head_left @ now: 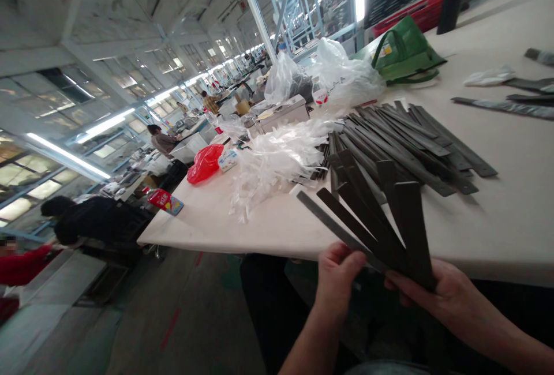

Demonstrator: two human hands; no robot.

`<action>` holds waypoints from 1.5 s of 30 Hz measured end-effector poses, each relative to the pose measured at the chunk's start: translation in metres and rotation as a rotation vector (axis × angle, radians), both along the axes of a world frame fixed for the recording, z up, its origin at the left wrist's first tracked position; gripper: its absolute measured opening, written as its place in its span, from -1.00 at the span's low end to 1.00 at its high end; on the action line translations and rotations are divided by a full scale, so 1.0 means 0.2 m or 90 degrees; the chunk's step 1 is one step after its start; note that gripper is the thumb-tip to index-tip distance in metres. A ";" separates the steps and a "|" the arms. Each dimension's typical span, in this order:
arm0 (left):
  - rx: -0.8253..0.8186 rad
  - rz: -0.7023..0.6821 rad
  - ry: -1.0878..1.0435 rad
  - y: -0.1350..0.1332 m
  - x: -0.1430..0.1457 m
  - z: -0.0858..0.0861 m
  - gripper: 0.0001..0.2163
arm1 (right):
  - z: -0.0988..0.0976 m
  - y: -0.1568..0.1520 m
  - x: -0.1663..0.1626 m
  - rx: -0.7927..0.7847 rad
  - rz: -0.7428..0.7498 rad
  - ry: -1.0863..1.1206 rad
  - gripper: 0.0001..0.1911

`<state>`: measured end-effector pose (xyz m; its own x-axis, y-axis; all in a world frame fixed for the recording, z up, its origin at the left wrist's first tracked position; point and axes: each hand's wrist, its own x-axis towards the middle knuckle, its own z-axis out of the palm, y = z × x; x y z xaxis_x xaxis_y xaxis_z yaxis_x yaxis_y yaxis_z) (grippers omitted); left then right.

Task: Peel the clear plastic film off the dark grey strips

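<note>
Several dark grey flat strips (409,231) are fanned out in my right hand (445,294), whose fingers and thumb close round their lower part. My left hand (340,274) pinches the leftmost strip (326,222) between thumb and fingers, near the table's front edge. The lower ends of the strips are hard to make out against the dark below. Beyond my hands, a pile of similar dark strips (393,138) lies loosely on the table (515,213). To its left is a heap of thin, translucent white plastic strips (277,156).
A red plastic bag (205,164) and a red-labelled bottle (164,201) are at the table's left side. Clear plastic bags (333,69) and a green bag (407,52) stand at the back. More wrapped strips (506,107) lie far right. Other people (99,219) sit at the left.
</note>
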<state>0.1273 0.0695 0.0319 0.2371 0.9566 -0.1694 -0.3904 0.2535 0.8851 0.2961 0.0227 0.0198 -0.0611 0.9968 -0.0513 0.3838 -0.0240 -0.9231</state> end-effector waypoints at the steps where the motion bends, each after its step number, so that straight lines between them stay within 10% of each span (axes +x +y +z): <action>1: 0.001 0.068 -0.036 0.04 -0.01 0.01 -0.72 | 0.00 0.00 0.00 0.001 0.012 -0.006 -0.53; 4: -0.008 0.204 -0.108 0.12 -0.03 0.01 -0.71 | -0.02 -0.01 -0.01 -0.001 0.030 -0.014 -0.53; 11: -0.015 0.017 -0.037 -0.03 0.09 -0.05 -0.74 | -0.03 0.05 -0.01 0.068 -0.018 -0.022 -0.59; 17: -0.028 0.265 -0.151 0.17 -0.02 0.07 -0.65 | -0.06 0.01 0.01 0.042 0.015 -0.029 -0.57; 26: -0.083 0.088 -0.061 -0.12 0.13 -0.11 -0.68 | -0.06 0.03 0.00 0.032 0.005 0.073 -0.63; 32: -0.110 0.225 -0.133 0.06 0.03 -0.07 -0.63 | -0.01 -0.01 0.03 0.048 0.035 0.086 -0.84; 37: -0.175 0.117 -0.078 0.03 0.08 -0.17 -0.66 | -0.03 -0.02 0.04 0.078 0.010 0.033 -0.89; 45: -0.132 0.110 0.009 -0.13 0.12 -0.14 -0.57 | 0.26 0.05 0.57 0.058 -0.281 -0.066 -0.73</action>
